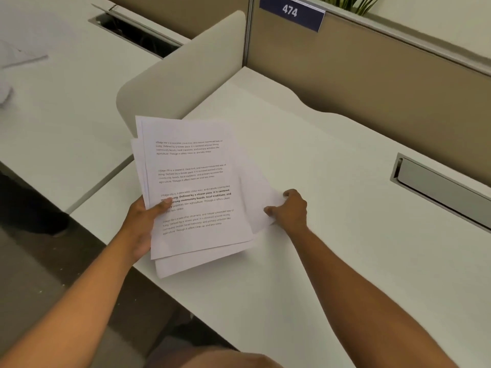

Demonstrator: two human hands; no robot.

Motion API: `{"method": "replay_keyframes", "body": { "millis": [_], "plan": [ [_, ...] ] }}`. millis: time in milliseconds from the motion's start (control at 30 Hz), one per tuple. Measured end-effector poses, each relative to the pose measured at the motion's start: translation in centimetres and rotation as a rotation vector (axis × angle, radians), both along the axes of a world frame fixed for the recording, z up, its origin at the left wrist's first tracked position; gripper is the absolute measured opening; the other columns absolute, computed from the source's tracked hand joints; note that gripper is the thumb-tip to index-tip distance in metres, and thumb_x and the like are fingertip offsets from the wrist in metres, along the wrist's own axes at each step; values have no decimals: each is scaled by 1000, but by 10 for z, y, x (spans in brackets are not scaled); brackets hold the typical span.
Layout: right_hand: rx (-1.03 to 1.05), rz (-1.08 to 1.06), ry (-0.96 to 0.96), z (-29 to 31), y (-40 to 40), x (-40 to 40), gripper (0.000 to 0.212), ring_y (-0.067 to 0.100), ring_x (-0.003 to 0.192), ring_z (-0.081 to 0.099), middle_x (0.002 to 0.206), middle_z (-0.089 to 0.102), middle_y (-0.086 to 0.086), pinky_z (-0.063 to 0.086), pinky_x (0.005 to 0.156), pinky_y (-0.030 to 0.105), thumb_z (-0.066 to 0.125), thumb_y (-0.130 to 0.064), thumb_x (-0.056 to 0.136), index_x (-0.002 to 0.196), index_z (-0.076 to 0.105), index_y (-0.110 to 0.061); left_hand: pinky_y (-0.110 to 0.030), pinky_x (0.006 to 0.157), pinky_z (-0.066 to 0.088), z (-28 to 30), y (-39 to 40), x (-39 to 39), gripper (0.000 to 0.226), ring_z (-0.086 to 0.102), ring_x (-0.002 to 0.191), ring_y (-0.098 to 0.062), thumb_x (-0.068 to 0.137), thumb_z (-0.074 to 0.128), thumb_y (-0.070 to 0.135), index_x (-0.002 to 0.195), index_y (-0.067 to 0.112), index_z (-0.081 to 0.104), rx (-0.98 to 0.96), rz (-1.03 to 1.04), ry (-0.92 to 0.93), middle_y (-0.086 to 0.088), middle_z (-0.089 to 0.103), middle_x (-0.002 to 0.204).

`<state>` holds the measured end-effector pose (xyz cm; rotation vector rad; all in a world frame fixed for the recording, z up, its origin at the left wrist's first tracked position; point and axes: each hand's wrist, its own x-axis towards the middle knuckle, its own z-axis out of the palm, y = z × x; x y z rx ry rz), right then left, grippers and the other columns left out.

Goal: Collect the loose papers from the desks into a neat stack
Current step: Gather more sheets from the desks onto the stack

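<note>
A bundle of several printed white papers (194,181) hangs just above the near-left part of the white desk (305,144), its sheets fanned and uneven. My left hand (144,221) grips the bundle's left edge, thumb on the top page. My right hand (291,209) pinches the right edge of a blank sheet (259,200) that sticks out from under the top page. On the neighbouring desk (66,107) to the left, more loose papers (16,57) lie at the far left edge, blurred.
A low rounded beige divider (183,73) separates the two desks. A tan partition (372,83) with a blue "474" label (291,11) runs behind. Cable slots sit at the right (441,187) and on the left desk (138,33). Dark floor lies below left.
</note>
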<state>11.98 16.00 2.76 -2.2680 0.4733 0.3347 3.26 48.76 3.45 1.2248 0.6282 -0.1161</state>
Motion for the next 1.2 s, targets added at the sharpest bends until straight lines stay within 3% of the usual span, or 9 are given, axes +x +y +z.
{"method": "replay_keyframes", "body": {
  "millis": [100,300,400,500,700,800,967,1100,1200],
  "plan": [
    [162,-138,-63,4,-28,1,15,28,77,59,74,62,1,47,63,32,82,-11,78,78,67,-6,-46,80,69,0,-10,-1,40,76,120,-36,104,70,13,144,18,69,-2,12,-7,-9,81,130],
    [200,-486,-690,55,-105,-1,30,14,68,53,73,59,-2,44,68,30,68,-29,101,79,67,-7,-56,104,57,-1,-34,12,41,72,126,-39,104,68,10,145,18,69,-20,1,-35,-11,79,135],
    [-31,-204,-927,75,-122,-16,22,16,108,71,116,78,7,54,98,29,65,-13,103,119,78,-5,-53,103,57,1,-46,20,41,73,125,-37,105,67,9,144,18,69,-21,-15,-53,-9,80,134],
    [-325,284,-1025,55,-120,-39,35,26,125,68,135,72,12,48,114,44,67,-3,96,130,73,-4,-49,94,64,3,-52,27,40,75,122,-34,105,66,9,144,19,70,-14,-41,-66,-7,80,132],
    [-483,627,-810,-41,-94,-89,37,38,128,67,132,73,13,46,111,62,78,0,87,124,74,-5,-39,80,69,9,-52,35,42,79,114,-26,106,65,10,146,21,68,7,-82,-97,-2,82,130],
    [-503,731,-755,-67,-80,-111,34,38,130,65,135,71,13,33,118,57,68,-23,92,121,75,-7,-42,85,69,10,-47,37,42,78,117,-28,106,65,9,147,19,67,22,-86,-92,-4,81,133],
    [-451,694,-573,-68,-73,-129,60,29,142,56,147,64,3,35,121,55,45,-62,105,129,72,-15,-42,86,68,9,-47,40,42,78,117,-28,106,64,8,147,18,67,19,-108,-81,-5,80,133],
    [-269,298,-578,-52,-86,-107,52,29,133,58,136,69,8,35,119,48,49,-51,107,129,71,-10,-41,81,69,6,-50,44,40,79,112,-26,106,64,7,144,20,68,14,-140,-79,-2,83,126],
    [-346,-69,-181,-30,-111,-77,69,39,145,40,156,48,17,35,120,50,72,-44,94,148,52,-5,-47,90,65,-1,-51,48,41,76,119,-33,105,66,8,145,18,68,6,-143,-61,-6,81,130]
  ]
}}
